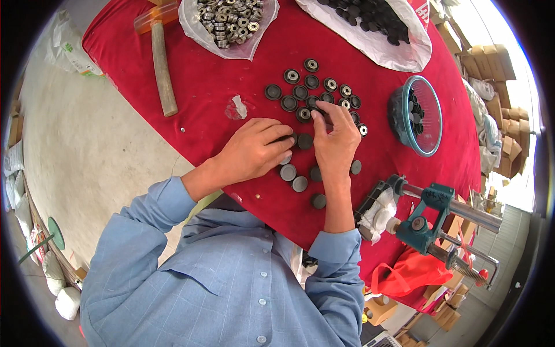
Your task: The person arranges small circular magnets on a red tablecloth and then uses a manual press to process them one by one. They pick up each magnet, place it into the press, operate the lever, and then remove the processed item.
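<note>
On the red cloth point(219, 81) lies a cluster of small black discs with metal bearing centres point(312, 92). Plain black discs point(295, 176) lie nearer to me. My left hand point(254, 151) rests over several discs, its fingers curled around a disc at its fingertips. My right hand point(336, 141) is just to the right, fingertips pressed on a disc at the near edge of the cluster. Both hands almost touch. What lies under the palms is hidden.
A clear bag of metal bearings point(228, 23) and a bag of black parts point(376, 26) lie at the far edge. A teal basket point(428, 115) holds black parts at right. A wooden-handled hammer point(162, 69) lies left. A teal press tool point(433, 222) stands at near right.
</note>
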